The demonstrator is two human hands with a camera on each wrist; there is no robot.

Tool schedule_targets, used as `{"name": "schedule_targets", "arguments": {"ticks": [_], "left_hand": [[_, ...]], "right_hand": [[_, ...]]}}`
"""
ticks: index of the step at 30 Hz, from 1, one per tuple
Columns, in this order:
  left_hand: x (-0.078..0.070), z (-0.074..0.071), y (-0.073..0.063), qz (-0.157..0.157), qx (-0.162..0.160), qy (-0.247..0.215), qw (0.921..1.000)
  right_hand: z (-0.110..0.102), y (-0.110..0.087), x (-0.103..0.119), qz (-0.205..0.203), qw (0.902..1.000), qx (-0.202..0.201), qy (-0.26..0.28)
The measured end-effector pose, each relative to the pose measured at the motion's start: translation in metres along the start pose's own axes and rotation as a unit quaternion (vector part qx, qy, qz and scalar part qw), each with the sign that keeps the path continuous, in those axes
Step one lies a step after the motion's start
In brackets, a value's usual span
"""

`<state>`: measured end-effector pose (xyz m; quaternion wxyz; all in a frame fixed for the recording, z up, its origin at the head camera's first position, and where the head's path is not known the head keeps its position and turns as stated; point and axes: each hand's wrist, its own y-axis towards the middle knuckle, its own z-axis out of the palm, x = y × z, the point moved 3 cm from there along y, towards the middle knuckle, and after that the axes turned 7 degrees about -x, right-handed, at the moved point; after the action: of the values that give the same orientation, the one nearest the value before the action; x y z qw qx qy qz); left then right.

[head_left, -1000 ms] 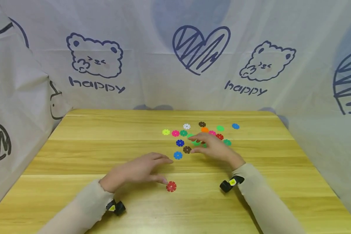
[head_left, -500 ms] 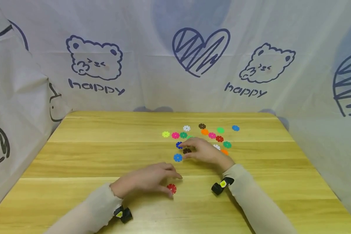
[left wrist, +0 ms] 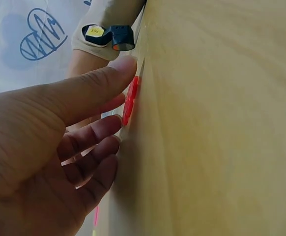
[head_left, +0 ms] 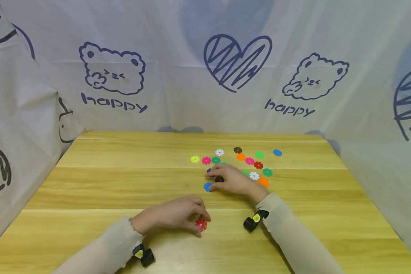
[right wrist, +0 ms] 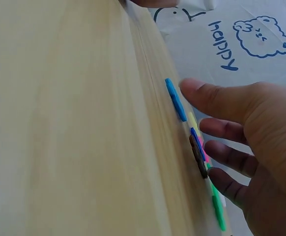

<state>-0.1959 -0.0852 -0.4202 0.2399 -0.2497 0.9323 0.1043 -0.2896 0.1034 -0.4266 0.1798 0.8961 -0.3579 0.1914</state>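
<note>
A red notched plastic disc (head_left: 201, 224) lies flat on the table near its front. My left hand (head_left: 174, 215) is over it, thumb on the near side and fingers on the far side, with a gap between them. In the left wrist view the red disc (left wrist: 130, 101) shows just beyond the thumb and fingertips; contact is hard to tell. My right hand (head_left: 234, 180) hovers over the nearest scattered discs, its thumb by a light blue disc (head_left: 208, 187). Beneath its fingers are a brown disc (head_left: 219, 179) and a mostly hidden dark blue disc (head_left: 209, 171). The right hand holds nothing.
More notched discs are spread toward the back right, among them a yellow one (head_left: 195, 159), a white one (head_left: 254, 176), an orange one (head_left: 263, 182) and a blue one (head_left: 277, 152). A printed white cloth (head_left: 178, 87) hangs behind the wooden table (head_left: 106, 171).
My left hand has moved right and nearer, its thumb and fingers now around the red disc. The right hand has shifted left and nearer to the blue and brown discs.
</note>
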Motion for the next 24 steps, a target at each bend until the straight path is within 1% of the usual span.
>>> {"name": "schedule_targets", "arguments": {"ticks": [5,9,13,21,24], "left_hand": [[0.0015,0.001,-0.0007,0.003,-0.001,-0.018,0.9998],[0.0019,0.0007,-0.0014,0.014,-0.004,-0.017,0.9998],[0.0019,0.0008,-0.001,0.017,-0.007,-0.015,0.9997],[0.0015,0.0004,-0.0007,0.009,-0.012,-0.021,0.9997],[0.002,0.0014,-0.0005,-0.001,-0.009,-0.021,0.9997]], "right_hand": [[0.003,-0.0012,-0.0003,-0.003,0.9999,0.008,-0.014],[0.0038,-0.0017,-0.0004,-0.01,0.9998,0.012,-0.014],[0.0037,-0.0022,-0.0001,-0.018,0.9997,0.012,-0.014],[0.0023,-0.0024,0.0025,-0.031,0.9993,0.01,-0.019],[0.0024,-0.0019,0.0031,-0.032,0.9993,0.008,-0.018]]}}
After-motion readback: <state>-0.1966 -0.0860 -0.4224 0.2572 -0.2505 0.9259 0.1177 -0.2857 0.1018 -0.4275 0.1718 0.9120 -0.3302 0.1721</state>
